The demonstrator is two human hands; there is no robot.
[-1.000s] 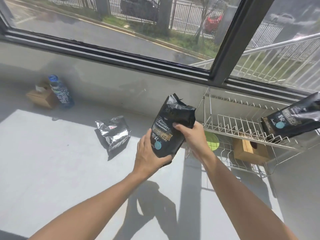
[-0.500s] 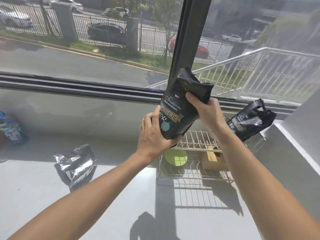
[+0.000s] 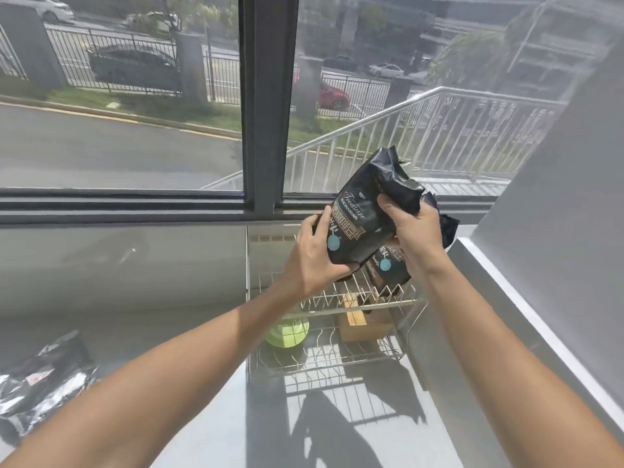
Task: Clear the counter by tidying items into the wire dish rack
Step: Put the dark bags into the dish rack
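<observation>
Both hands hold a black coffee bag above the upper tier of the wire dish rack. My left hand grips its lower left side and my right hand clasps its crumpled top. A second black coffee bag leans on the upper tier just behind and below it, partly hidden. On the rack's lower tier sit a green bowl and a wooden box.
A crumpled silver and black bag lies on the grey counter at the far left. The window sill and glass run behind the rack. A grey wall with a white ledge closes the right side.
The held bag has moved right and down toward the rack's upper tier, now overlapping the bag resting there. The view has swung right, so the bottle and box at left are out of sight.
</observation>
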